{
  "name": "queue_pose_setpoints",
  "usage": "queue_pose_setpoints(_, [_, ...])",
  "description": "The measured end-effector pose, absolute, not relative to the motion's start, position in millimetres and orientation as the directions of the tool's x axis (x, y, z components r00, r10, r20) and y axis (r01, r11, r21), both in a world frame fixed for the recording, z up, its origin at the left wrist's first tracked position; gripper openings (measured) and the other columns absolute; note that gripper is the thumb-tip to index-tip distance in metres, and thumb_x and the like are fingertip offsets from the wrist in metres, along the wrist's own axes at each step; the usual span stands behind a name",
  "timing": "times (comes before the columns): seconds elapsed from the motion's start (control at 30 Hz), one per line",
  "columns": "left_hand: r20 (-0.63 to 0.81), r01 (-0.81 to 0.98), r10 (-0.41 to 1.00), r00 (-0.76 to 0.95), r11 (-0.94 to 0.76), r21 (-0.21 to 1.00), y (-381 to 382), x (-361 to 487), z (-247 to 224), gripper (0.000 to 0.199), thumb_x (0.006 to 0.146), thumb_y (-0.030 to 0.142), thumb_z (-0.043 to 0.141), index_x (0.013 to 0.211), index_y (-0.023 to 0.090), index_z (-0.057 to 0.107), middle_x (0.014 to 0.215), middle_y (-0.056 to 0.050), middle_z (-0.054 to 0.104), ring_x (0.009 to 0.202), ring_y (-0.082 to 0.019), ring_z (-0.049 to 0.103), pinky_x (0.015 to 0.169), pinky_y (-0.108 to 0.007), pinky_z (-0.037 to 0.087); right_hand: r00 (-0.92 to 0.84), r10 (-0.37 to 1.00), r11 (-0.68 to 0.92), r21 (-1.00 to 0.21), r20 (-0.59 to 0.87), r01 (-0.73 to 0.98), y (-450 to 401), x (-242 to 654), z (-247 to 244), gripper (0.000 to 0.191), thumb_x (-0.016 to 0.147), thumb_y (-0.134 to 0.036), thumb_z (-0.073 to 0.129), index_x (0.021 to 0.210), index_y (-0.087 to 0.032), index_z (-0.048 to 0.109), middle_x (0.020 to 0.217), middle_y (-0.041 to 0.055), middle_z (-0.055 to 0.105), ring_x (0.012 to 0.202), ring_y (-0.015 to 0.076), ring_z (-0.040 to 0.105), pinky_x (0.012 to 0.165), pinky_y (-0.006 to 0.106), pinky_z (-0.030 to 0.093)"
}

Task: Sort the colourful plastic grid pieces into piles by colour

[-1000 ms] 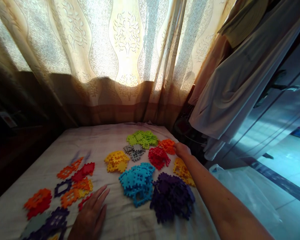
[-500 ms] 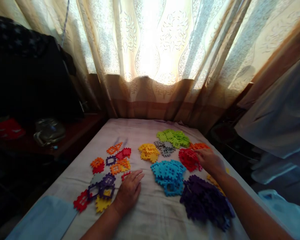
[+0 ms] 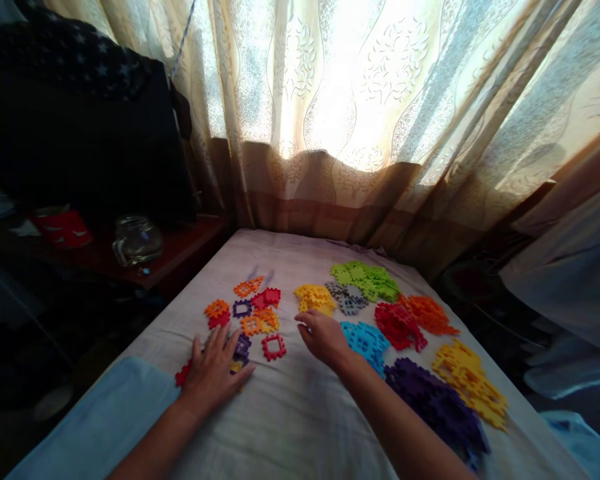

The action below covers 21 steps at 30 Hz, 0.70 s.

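Head view: the left hand (image 3: 213,367), fingers spread wide, partly covered purple pieces (image 3: 242,345), while between it and the right hand (image 3: 325,335), curled, contents indiscernible, lay a red frame (image 3: 265,349) whose toothed rim probably favoured a light pinch.

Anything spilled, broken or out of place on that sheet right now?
Nothing looks spilled or broken. Mildly odd: a yellow heap sits beside the grey pieces and a second yellow heap by the purple heap, while other heaped colours have one each. Mixed pieces lie at left, partly hidden by the left hand.
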<state>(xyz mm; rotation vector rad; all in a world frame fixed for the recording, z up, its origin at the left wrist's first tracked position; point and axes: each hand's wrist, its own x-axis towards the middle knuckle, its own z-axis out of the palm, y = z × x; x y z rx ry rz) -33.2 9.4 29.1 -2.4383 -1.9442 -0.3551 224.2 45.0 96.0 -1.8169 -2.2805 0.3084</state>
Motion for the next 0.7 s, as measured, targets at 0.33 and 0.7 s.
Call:
queue_pose_setpoints(0.33, [0.174, 0.969, 0.968, 0.180, -0.205, 0.138, 16, -34, 27, 0.057, 0.086, 0.048, 0.045, 0.135, 0.021, 0.054, 0.146, -0.011, 0.048, 0.137, -0.028, 0.040, 0.113, -0.056, 0.022, -0.235, 0.971, 0.219, -0.230, -0.043, 0.948, 95, 150, 78, 0.042, 0.085, -0.043, 0.057, 0.122, -0.024, 0.063, 0.117, 0.0119, 0.065, 0.106, 0.0267, 0.062, 0.085, 0.037, 0.049])
queue_pose_setpoints(0.7, [0.213, 0.963, 0.953, 0.214, -0.243, 0.118, 35, -51, -1, 0.064, 0.077, 0.056, 0.041, 0.128, 0.023, 0.061, 0.139, -0.008, 0.057, 0.131, -0.030, 0.048, 0.110, -0.055, 0.028, -0.153, 0.988, 0.152, -0.340, 0.022, 0.928, 101, 183, 94, 0.034, 0.092, -0.036, 0.043, 0.110, -0.023, 0.069, 0.101, 0.0087, 0.073, 0.094, 0.0258, 0.068, 0.078, 0.037, 0.052])
